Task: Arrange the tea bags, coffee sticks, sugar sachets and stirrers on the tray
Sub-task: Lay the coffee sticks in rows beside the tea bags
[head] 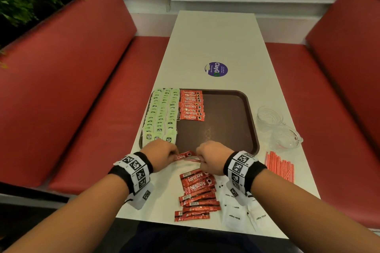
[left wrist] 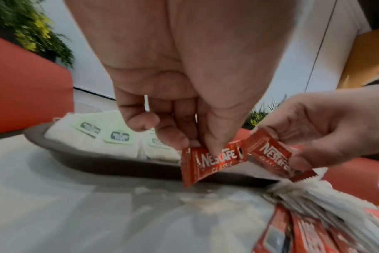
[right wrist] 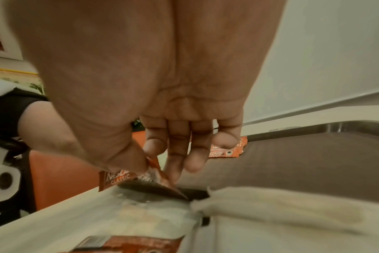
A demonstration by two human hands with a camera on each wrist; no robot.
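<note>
Both hands pinch a coffee stick each just off the near rim of the tray: left hand, right hand. They're probably light, crinkly, slippery foil, so best pinched at the flat sealed ends.

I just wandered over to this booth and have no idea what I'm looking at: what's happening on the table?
A person is sorting drink supplies onto a dark brown plastic tray. Rows of pale green tea bags and a column of red Nescafe coffee sticks already lie on it. Just now the left hand and right hand each pinch a red coffee stick at the tray's near edge. More red sticks, white sugar sachets and red-striped stirrers still wait on the white table.
</note>
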